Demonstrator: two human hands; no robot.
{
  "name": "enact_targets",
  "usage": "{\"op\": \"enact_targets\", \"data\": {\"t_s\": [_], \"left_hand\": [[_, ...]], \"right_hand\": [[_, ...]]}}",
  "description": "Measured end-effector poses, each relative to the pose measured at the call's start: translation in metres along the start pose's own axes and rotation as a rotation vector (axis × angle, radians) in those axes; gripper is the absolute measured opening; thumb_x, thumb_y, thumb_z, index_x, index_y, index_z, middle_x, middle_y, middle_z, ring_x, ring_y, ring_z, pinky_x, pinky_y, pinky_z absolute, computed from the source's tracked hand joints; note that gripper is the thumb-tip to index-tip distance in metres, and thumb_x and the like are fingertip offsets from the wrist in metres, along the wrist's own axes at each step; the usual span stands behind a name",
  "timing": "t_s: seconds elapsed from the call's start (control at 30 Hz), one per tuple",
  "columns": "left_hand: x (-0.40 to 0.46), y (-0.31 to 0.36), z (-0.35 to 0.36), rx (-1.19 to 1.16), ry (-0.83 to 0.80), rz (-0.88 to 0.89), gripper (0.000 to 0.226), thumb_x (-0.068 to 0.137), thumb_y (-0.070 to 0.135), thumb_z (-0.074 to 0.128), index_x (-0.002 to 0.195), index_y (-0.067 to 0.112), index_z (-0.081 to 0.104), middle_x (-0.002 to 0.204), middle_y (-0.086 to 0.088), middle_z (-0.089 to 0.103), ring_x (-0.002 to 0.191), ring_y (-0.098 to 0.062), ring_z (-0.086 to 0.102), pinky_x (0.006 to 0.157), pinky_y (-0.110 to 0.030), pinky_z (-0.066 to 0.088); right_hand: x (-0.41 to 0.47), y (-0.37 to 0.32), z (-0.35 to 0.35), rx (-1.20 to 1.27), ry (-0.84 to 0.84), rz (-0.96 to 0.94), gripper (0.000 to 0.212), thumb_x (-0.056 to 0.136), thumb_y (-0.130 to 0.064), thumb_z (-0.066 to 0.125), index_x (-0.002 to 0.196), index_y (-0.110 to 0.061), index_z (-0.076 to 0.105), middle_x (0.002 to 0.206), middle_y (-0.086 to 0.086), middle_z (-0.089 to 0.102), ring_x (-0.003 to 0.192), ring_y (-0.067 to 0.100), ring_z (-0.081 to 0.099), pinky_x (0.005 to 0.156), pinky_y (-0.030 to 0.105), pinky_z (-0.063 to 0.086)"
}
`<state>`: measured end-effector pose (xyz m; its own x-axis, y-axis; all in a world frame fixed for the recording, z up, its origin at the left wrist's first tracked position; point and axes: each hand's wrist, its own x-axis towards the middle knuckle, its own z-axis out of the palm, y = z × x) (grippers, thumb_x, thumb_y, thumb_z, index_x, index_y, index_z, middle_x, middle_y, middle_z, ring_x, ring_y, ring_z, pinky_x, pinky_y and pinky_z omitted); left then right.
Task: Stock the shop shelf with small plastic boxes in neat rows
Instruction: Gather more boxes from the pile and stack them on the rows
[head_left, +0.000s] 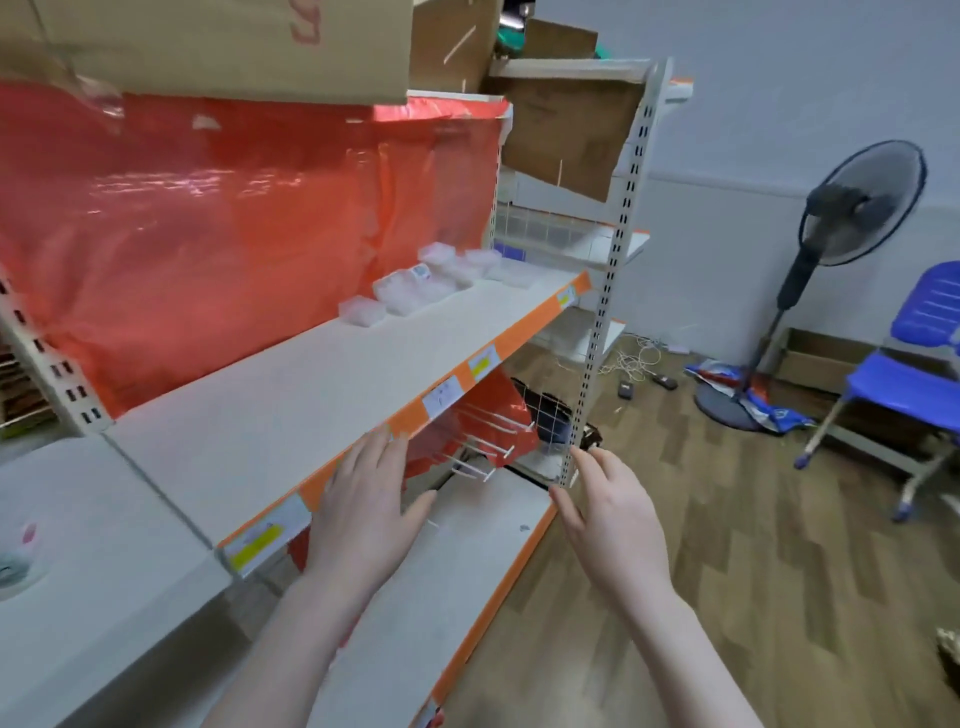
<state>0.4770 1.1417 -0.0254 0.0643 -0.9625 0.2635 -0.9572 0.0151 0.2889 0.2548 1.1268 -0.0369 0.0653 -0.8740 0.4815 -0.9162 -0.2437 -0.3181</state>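
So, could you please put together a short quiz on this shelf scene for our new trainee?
1. True or false: the left hand is holding a box.
2. Where do the small plastic boxes sit on the shelf: A) far end by the red sheet, B) front edge by the hands, C) lower shelf?
3. What stands on the floor beside the blue chair?

Key: 1. False; both it and the right hand are empty, fingers relaxed. 2. A. 3. A black pedestal fan.
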Motion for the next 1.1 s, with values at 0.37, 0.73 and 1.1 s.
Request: {"op": "enact_targets", "data": {"t_s": [0.37, 0.73, 1.1], "left_hand": [[0.226, 0.007, 0.05, 0.008, 0.002, -0.001, 0.067, 0.093, 0.05, 0.045, 0.148, 0.02, 0.022, 0.156, 0.0, 0.019, 0.144, -0.016, 0.014, 0.113, -0.029, 0.015], [0.353, 0.005, 0.105, 0.019, 0.039, -0.262, 0.067, 0.092, 0.049, 0.047, 0.148, 0.022, 0.023, 0.157, 0.002, 0.017, 0.144, -0.015, 0.012, 0.113, -0.032, 0.019], [0.468, 0.066, 0.173, 0.018, 0.082, -0.536, 0.068, 0.093, 0.049, 0.046, 0.149, 0.023, 0.02, 0.158, 0.005, 0.013, 0.145, -0.011, 0.007, 0.115, -0.029, 0.013]], "right_hand": [[0.214, 0.065, 0.087, -0.002, -0.054, 0.018, 0.044, 0.093, -0.031, 0.052, 0.131, -0.009, 0.05, 0.127, 0.007, 0.053, 0.119, 0.023, 0.048, 0.097, 0.033, 0.04], [0.39, 0.12, 0.183, 0.095, -0.18, -0.111, 0.047, 0.093, -0.032, 0.05, 0.135, -0.009, 0.045, 0.131, 0.009, 0.049, 0.122, 0.025, 0.043, 0.096, 0.032, 0.033], [0.577, 0.196, 0.269, 0.161, -0.461, -0.569, 0.049, 0.086, -0.028, 0.063, 0.128, -0.006, 0.052, 0.128, 0.013, 0.053, 0.116, 0.032, 0.051, 0.092, 0.037, 0.04]]}}
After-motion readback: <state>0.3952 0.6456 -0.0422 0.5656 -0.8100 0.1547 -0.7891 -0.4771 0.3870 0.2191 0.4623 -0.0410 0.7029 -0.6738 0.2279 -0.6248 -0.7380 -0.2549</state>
